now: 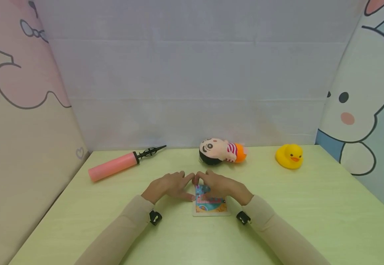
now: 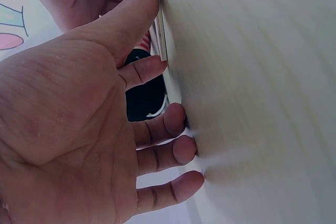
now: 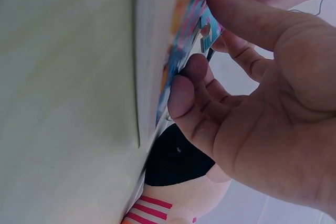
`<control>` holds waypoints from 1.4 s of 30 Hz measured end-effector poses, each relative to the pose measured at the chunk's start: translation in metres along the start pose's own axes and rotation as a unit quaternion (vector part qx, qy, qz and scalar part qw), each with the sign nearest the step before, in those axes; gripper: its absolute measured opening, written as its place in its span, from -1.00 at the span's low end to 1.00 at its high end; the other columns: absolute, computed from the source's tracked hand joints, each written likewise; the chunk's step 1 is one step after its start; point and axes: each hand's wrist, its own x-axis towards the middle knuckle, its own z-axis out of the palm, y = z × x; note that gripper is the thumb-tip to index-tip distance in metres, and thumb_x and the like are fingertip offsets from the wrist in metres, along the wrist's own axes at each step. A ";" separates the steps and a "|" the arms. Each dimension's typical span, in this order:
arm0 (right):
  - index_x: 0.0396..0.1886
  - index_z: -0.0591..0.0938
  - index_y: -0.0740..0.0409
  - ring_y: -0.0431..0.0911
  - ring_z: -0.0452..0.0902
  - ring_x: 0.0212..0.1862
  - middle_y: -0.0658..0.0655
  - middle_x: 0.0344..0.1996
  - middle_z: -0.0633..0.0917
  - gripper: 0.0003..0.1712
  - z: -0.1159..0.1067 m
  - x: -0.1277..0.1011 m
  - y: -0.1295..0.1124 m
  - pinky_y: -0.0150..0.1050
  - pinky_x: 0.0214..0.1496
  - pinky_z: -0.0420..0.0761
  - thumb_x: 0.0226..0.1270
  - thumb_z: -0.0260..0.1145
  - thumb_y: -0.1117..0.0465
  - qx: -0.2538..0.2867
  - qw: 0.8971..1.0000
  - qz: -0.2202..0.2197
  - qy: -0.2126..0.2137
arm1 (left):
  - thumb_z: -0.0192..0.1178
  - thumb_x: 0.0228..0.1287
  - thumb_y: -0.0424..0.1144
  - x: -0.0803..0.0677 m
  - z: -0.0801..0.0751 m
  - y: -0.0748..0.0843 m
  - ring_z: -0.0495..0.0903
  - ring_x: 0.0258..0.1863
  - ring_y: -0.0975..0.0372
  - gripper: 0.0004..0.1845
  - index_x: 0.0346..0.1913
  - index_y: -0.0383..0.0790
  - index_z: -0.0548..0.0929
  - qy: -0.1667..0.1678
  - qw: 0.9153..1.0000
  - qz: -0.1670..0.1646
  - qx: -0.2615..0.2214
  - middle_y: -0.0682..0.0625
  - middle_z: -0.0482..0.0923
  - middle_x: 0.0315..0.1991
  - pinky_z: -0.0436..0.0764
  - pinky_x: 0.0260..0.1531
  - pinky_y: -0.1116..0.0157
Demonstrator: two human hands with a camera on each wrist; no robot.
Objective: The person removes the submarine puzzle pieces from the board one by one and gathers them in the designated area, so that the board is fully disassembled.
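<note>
Head view: hands (image 1: 173,185) crowd board's (image 1: 211,207) left edge, duck (image 1: 288,156) well apart.

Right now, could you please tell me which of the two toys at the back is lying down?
The doll: it lies stretched along the table, head to the left, whereas the duck sits upright.

In the head view the right hand (image 1: 219,185) hides the upper right of the picture board (image 1: 211,208), whose printed details are too small to make out; both sleeves (image 1: 122,230) and the surface (image 1: 337,206) run off the bottom edge. In the left wrist view the fingers (image 2: 175,119) of the left hand (image 2: 63,124) partly block the doll (image 2: 147,97). The right wrist view blurs the board's print and crops the doll below
</note>
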 end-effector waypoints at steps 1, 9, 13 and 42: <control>0.01 0.40 0.00 -0.05 0.38 -0.21 0.14 -0.20 0.39 -0.56 0.000 0.000 0.000 -0.16 -0.17 0.47 0.29 0.45 0.27 -0.001 1.000 -0.006 0.002 | 0.22 0.28 0.31 0.000 0.000 0.000 0.53 -0.08 0.06 -0.37 0.21 0.08 0.29 -0.001 1.000 -0.001 -0.001 -0.15 0.46 0.01 0.56 -0.15 0.03; -0.01 0.43 0.06 -0.07 0.39 -0.24 0.12 -0.25 0.46 -0.60 0.001 0.002 0.003 -0.20 -0.18 0.49 0.29 0.43 0.33 -0.023 0.998 -0.048 0.024 | 0.21 0.29 0.31 0.000 0.000 0.000 0.53 0.02 0.01 -0.31 0.31 0.04 0.28 -0.004 1.000 -0.004 0.000 -0.19 0.45 0.10 0.56 -0.08 0.00; -0.07 0.47 0.11 -0.07 0.46 -0.24 0.10 -0.28 0.55 -0.72 -0.001 0.005 0.009 -0.20 -0.15 0.52 0.34 0.33 0.43 -0.004 0.997 -0.065 0.040 | 0.23 0.29 0.28 0.000 0.000 -0.001 0.53 -0.12 0.07 -0.41 0.21 0.09 0.31 0.003 1.000 0.005 -0.007 -0.13 0.46 -0.03 0.55 -0.16 0.05; -0.21 0.51 0.22 -0.08 0.42 -0.51 0.09 -0.45 0.53 -0.95 -0.047 -0.024 0.048 -0.27 -0.36 0.45 0.47 0.23 0.35 0.129 0.991 -0.023 -0.035 | 0.29 0.29 0.19 0.000 0.001 -0.017 0.44 -0.12 0.13 -0.42 0.20 0.06 0.30 -0.019 0.995 0.047 -0.080 -0.04 0.38 -0.08 0.45 -0.03 0.09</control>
